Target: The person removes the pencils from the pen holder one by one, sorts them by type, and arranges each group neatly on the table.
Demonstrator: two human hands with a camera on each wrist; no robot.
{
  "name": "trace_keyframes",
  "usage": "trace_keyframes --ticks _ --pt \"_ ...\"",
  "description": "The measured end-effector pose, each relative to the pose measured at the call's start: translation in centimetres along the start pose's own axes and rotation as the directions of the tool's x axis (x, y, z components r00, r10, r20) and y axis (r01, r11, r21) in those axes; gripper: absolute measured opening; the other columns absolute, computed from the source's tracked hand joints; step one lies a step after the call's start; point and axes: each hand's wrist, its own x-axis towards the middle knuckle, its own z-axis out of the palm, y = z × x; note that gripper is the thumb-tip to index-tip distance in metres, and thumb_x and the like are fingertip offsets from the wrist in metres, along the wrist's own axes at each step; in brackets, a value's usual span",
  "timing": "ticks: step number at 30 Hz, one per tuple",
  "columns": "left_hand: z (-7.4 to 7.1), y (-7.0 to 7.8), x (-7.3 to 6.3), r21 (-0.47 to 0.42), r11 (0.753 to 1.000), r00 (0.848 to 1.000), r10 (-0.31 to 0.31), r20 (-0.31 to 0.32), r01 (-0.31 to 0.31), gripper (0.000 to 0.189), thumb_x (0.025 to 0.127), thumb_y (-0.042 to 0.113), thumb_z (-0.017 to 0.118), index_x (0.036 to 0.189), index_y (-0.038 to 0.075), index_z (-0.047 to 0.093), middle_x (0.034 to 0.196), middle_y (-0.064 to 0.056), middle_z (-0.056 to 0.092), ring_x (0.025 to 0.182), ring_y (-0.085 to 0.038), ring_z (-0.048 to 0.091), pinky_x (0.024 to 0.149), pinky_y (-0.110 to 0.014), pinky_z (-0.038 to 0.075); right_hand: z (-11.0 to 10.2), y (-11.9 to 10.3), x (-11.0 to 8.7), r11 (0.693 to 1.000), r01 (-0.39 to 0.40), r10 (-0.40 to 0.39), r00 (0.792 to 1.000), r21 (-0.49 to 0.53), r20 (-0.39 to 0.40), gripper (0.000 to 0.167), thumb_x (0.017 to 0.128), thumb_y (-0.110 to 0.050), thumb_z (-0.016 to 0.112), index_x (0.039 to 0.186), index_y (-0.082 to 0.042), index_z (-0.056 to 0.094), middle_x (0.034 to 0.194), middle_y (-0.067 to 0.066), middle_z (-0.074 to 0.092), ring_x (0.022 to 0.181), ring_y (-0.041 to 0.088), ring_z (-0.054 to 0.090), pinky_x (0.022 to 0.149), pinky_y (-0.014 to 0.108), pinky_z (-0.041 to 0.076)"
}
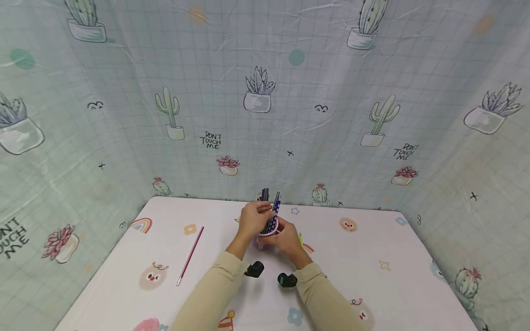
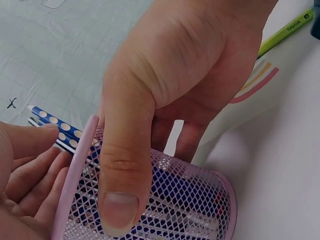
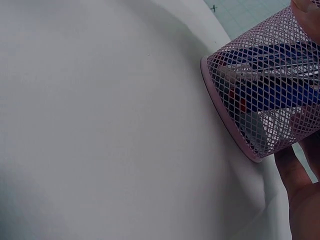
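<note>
My right hand (image 1: 288,240) grips a pink mesh pencil cup (image 3: 270,65) with the thumb laid across its wall. Several pencils fill it, and blue, red and dark shapes show through the mesh. At the rim, my left hand (image 1: 250,220) holds upper parts of pencils between thumb and fingers. Among these is a blue pencil with pale dots (image 2: 65,127), its tip poking out past the thumb in the left wrist view. Dark pencils (image 1: 265,195) stick up behind the left fingers in the head view.
A pink pencil (image 1: 190,255) lies on the white patterned table (image 1: 352,257) to the left. Just right of my right hand is a yellow-green pencil (image 2: 287,32). Dark wrist cameras (image 1: 287,280) hang under both wrists. A cactus-print cloth (image 1: 290,124) rises behind the table.
</note>
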Motion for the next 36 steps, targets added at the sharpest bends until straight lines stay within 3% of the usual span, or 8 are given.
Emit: trace_keyframes --ticks 10,20,23,30,36 --pt "0.35 0.26 -0.72 0.119 0.989 0.993 0.07 0.1 -0.082 0.041 0.095 0.002 0.068 0.136 -0.003 0.066 0.123 -0.02 0.076 0.115 -0.034 0.073 0.102 -0.048 0.058 0.09 0.44 -0.2 1.0 0.012 -0.012 1.0 0.029 0.001 0.073 0.068 -0.011 0.097 0.135 -0.007 0.068 0.128 0.013 0.075 0.117 0.026 0.072 0.103 0.042 0.059" --pt "0.26 -0.02 -0.99 0.119 0.991 0.997 0.067 -0.038 -0.062 0.025 0.09 0.006 0.078 0.115 0.0 0.078 0.099 -0.014 0.081 0.095 -0.026 0.078 0.09 -0.043 0.063 0.24 0.73 -0.59 1.0 0.029 -0.029 1.0 -0.012 0.006 0.073 0.069 -0.014 0.098 0.135 -0.008 0.068 0.126 0.013 0.076 0.117 0.027 0.072 0.102 0.04 0.06" --pt "-0.03 -0.11 -0.88 0.113 0.992 0.997 0.054 -0.048 -0.048 0.02 0.089 0.008 0.08 0.108 0.001 0.08 0.095 -0.012 0.081 0.091 -0.024 0.077 0.086 -0.041 0.062 0.29 0.67 -0.66 1.0 0.027 -0.027 1.0 0.003 0.007 0.075 0.068 -0.014 0.098 0.137 -0.009 0.068 0.127 0.013 0.075 0.119 0.028 0.071 0.103 0.042 0.06" --pt "-0.32 -0.02 -0.25 0.068 0.997 0.996 0.032 -0.077 -0.027 0.011 0.089 0.009 0.081 0.099 0.004 0.082 0.093 -0.011 0.081 0.093 -0.025 0.075 0.088 -0.044 0.061 0.27 0.34 -0.43 0.999 0.045 -0.045 0.999 0.003 -0.007 0.072 0.07 -0.012 0.097 0.136 -0.008 0.067 0.129 0.013 0.074 0.121 0.029 0.07 0.107 0.046 0.057" --pt "-0.28 0.06 -0.04 0.035 0.999 0.991 0.021 -0.13 -0.016 0.012 0.09 0.009 0.08 0.101 0.005 0.083 0.094 -0.012 0.081 0.094 -0.025 0.076 0.088 -0.044 0.062 0.24 0.28 -0.11 1.0 0.027 -0.027 0.999 0.0 -0.021 0.071 0.07 -0.007 0.096 0.135 -0.002 0.067 0.127 0.018 0.074 0.12 0.034 0.071 0.106 0.049 0.057"
